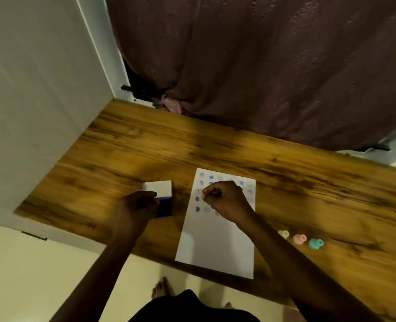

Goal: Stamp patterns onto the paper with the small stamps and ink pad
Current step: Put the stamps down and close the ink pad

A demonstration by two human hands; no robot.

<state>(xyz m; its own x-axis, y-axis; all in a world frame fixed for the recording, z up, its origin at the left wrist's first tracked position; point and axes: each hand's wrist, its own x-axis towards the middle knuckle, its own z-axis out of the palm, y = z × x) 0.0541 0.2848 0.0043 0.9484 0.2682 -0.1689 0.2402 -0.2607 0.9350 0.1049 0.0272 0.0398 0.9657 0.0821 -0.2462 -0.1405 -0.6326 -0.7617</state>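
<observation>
Wooden table [146,145] | right hand [224,198] fisted over paper [217,247], contents unseen | left hand [136,205] steadies ink pad [164,206]

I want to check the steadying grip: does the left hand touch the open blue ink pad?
Touching. The head view shows the left hand with its fingers closed on the left edge of the blue ink pad, with no gap.

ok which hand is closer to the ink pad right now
The left. The left hand is on the ink pad, its fingers at the open lid. The right hand is apart from it, closed in a fist over the stamped rows on the paper.
</observation>
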